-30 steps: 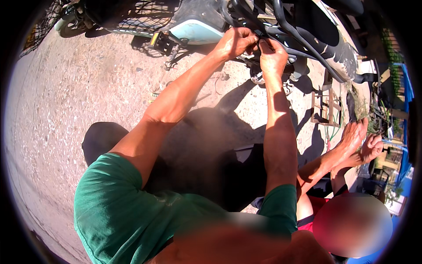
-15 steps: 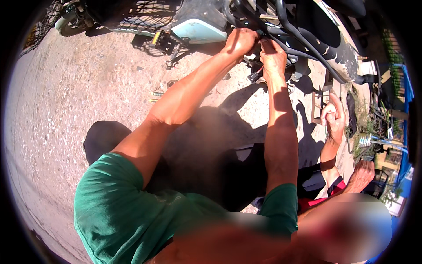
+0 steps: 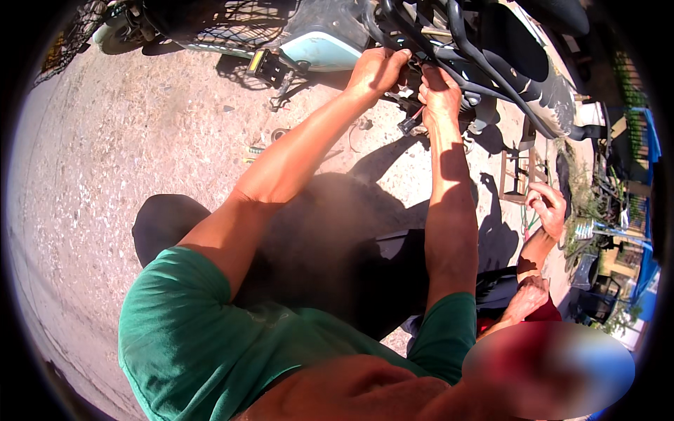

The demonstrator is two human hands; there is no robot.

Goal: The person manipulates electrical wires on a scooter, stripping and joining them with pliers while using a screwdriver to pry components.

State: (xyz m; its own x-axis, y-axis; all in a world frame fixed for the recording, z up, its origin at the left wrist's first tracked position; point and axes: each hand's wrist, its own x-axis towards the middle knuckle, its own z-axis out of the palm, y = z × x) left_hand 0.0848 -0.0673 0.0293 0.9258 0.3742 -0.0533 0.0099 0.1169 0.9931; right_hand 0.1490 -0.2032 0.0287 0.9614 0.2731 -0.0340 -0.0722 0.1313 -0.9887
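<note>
Both my hands are at the dark frame (image 3: 484, 59) of a scooter at the top of the view. My left hand (image 3: 379, 71) is closed, thumb and fingers pinched together, beside the light blue side panel (image 3: 323, 50). Close by on its right, my right hand (image 3: 441, 97) has its fingers pressed together just under the black tubes. What either one pinches is too small and shaded to make out. A black connector (image 3: 408, 125) on a thin reddish wire hangs next to my right hand.
A pedal (image 3: 267, 68) juts out left of my hands. On the ground lie a small ring-shaped part (image 3: 279, 135) and a coil spring (image 3: 254, 150). At the right, another person's hands (image 3: 549, 209) are near a small wooden stool (image 3: 516, 172).
My left hand has drawn slightly left, widening the gap to my right hand. The other person's raised hand has come down, and their lower hand has shifted left.
</note>
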